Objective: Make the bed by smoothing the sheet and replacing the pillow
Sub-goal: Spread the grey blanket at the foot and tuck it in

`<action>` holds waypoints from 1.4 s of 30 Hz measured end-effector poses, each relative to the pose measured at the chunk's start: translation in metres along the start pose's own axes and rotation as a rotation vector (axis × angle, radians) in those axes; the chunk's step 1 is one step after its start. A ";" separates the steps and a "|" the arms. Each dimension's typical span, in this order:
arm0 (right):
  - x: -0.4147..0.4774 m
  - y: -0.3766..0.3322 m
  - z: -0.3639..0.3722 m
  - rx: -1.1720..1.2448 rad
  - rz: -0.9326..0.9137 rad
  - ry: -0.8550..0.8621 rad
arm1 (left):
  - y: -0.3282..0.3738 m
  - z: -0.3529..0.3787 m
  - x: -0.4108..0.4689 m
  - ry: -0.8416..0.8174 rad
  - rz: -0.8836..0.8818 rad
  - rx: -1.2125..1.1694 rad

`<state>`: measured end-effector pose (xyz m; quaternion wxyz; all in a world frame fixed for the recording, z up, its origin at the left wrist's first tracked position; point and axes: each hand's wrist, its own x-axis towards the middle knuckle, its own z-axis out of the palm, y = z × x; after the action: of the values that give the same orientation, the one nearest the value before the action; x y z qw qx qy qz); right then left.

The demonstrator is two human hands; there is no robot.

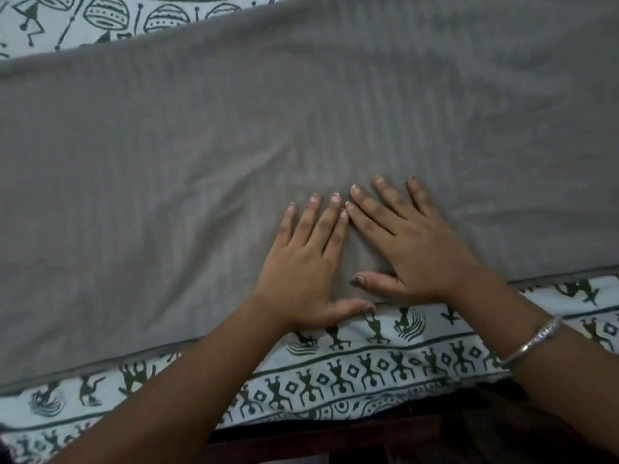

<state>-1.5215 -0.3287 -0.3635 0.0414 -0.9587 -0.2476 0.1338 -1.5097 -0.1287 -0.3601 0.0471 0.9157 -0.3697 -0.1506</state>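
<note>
A grey sheet (234, 128) lies spread across the bed and fills most of the head view, with soft creases left of centre. Under it is a white bedsheet with dark green figure prints (351, 366), showing along the near edge and at the top left. My left hand (301, 269) lies flat on the grey sheet near its near hem, fingers straight and spread. My right hand (402, 242) presses flat beside it, fingertips almost touching those of the left. A silver bangle (532, 339) sits on my right wrist. No pillow is in view.
The dark bed edge (335, 433) runs along the bottom of the view below the printed sheet. The grey sheet's near hem (100, 363) slants from lower left up to the right.
</note>
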 end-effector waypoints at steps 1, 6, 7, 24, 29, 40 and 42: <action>-0.003 -0.005 0.000 0.010 -0.020 -0.017 | 0.000 0.001 -0.006 -0.026 0.025 0.024; -0.004 -0.013 -0.006 -0.034 -0.134 -0.134 | -0.002 -0.007 -0.021 -0.058 0.063 0.090; -0.004 -0.015 -0.007 -0.048 -0.158 -0.153 | 0.000 -0.009 -0.022 -0.035 0.052 0.113; 0.056 -0.014 -0.046 0.097 -0.024 0.183 | -0.063 -0.034 0.002 0.314 -0.096 -0.045; 0.106 -0.017 -0.022 -0.034 0.249 0.014 | -0.099 -0.011 0.003 0.070 -0.398 0.072; 0.126 -0.014 -0.033 0.049 0.099 0.153 | -0.138 -0.021 -0.028 0.096 -0.180 0.088; 0.142 -0.022 -0.029 -0.033 0.161 0.046 | -0.136 -0.011 -0.032 0.025 -0.181 0.112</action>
<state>-1.4045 -0.2410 -0.3658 0.0202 -0.9788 -0.1709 0.1107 -1.4384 -0.0087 -0.3686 -0.0131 0.9484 -0.2924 -0.1219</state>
